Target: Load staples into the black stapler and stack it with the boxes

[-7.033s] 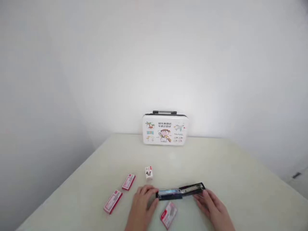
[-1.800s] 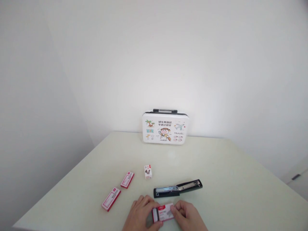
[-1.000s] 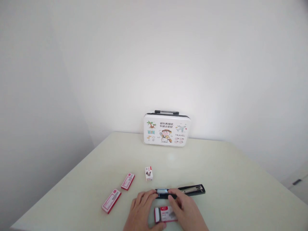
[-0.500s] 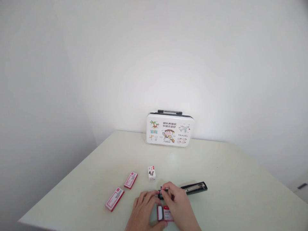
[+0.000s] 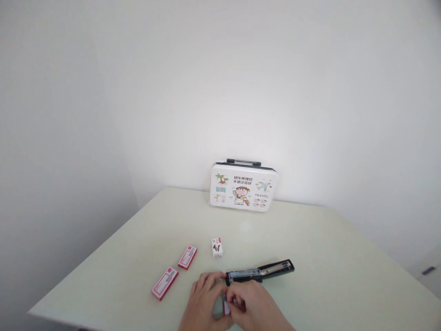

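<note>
Both hands meet at the near edge of the desk (image 5: 310, 239), the left hand (image 5: 203, 301) and right hand (image 5: 257, 305) pinched together on a small red staple box (image 5: 227, 304), which is mostly hidden between the fingers. The box looks light and made of thin card, likely easy to crush, so a soft grip on its short ends would suit it; loose staple strips inside would be brittle and apt to break apart. Just beyond the fingertips lies an opened black stapler (image 5: 260, 272), its metal channel exposed, stiff and steady on the desk. Left of the left hand sit two more red boxes (image 5: 165, 283) (image 5: 187, 257), apart from each other. A tiny white box (image 5: 217, 247) stands farther out. Well beyond, a cartoon-printed case (image 5: 243, 186) rests upright against the wall.
</note>
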### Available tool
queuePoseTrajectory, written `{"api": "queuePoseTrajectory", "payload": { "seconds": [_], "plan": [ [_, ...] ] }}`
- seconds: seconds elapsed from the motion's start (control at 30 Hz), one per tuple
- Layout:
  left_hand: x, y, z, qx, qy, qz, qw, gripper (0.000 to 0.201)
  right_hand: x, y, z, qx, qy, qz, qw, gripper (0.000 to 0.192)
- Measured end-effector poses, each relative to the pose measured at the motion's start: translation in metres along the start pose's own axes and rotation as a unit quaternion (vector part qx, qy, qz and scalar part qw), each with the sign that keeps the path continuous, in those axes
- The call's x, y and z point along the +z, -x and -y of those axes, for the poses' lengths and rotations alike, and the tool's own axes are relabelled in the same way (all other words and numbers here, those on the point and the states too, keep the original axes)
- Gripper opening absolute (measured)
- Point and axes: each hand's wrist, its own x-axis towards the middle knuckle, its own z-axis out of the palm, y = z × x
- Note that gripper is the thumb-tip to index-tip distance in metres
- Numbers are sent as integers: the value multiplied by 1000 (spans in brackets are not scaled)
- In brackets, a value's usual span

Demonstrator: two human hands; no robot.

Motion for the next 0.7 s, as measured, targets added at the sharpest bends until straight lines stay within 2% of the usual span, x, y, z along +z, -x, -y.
{"api": "queuePoseTrajectory", "payload": {
  "seconds": [0.13, 0.3, 0.43, 0.53, 0.6, 0.7],
  "plan": [
    [0, 1, -1, -7, -3, -1, 1000, 34, 1, 2, -1, 10, 11, -7, 1000, 19],
    [-3, 2, 3, -3, 16, 5, 1000, 37, -16, 15, -7, 19, -28, -3, 999, 14],
    [-7, 7, 11, -13, 29, -4, 999, 41, -24, 36, -36, 108, -45, -17, 993, 23],
    [-7, 12, 14, -32, 32, 3, 999, 37, -14, 47, -59, 148, -68, -27, 986, 32],
    [-1, 13, 12, -33, 32, 8, 999, 39, -2, 48, -65, 144, -97, -30, 984, 23],
    [12, 9, 8, -10, 27, 18, 999, 45, 13, 42, -60, 137, -121, -30, 983, 8]
  ]
}}
